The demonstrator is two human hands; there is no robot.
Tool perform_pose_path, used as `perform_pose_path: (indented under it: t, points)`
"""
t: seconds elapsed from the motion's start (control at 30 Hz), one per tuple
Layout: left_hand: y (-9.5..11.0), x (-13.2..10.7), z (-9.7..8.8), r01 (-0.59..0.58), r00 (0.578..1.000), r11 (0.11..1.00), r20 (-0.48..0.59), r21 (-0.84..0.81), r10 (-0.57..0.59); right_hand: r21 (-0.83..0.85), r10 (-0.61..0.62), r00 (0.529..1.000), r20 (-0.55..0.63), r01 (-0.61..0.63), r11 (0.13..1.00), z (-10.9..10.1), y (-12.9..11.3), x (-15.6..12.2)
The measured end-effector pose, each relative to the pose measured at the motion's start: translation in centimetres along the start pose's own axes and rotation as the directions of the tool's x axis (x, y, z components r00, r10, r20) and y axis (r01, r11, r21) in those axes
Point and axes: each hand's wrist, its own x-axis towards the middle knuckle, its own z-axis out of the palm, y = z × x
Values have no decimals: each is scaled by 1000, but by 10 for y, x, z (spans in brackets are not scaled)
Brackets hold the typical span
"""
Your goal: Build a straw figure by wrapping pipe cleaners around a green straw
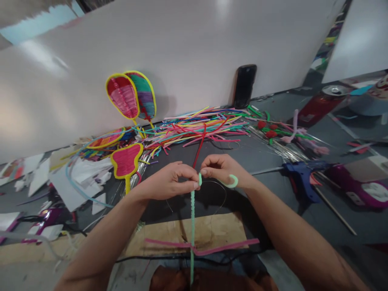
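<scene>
A pale green pipe cleaner (200, 179) is pinched between the fingertips of my left hand (172, 180) and my right hand (222, 169). Its curled end (233, 181) shows by my right wrist. Below my fingers a stem wound in the same green (192, 218) runs down towards my lap. A pink pipe cleaner (226, 245) crosses this stem low down, one end out to each side. From above my hands a dark red pipe cleaner (200, 147) sticks up, bent at its top; how it joins the stem is hidden. A thin wire (222, 190) loops beneath my right hand.
Behind my hands lies a heap of coloured pipe cleaners (194, 127). Yellow-rimmed fans (124, 97) stand at the left, near a pink yellow-edged piece (127, 159). A phone (245, 85) leans on the board. Rightward are a blue glue gun (303, 178) and a can (324, 105).
</scene>
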Motion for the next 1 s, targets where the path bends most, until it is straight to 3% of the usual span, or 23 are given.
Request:
perform_pose_path:
  t: [0.17,0.4,0.63,0.9,1.0]
  points:
    - [-3,-10,0,62,997,998,-42,-10,-62,63,107,988,111,-114,991,8,6,1]
    - [-7,-17,2,136,988,990,-81,36,-133,95,240,910,338,-286,953,10,6,1]
    - [-5,-16,-8,122,992,992,-24,35,-121,133,245,914,323,-300,944,10,7,1]
    - [4,-9,-12,101,995,981,-37,164,-96,129,248,908,337,-305,943,12,7,1]
    - [4,-12,-11,141,989,977,-68,163,-131,140,217,932,289,-265,954,11,8,1]
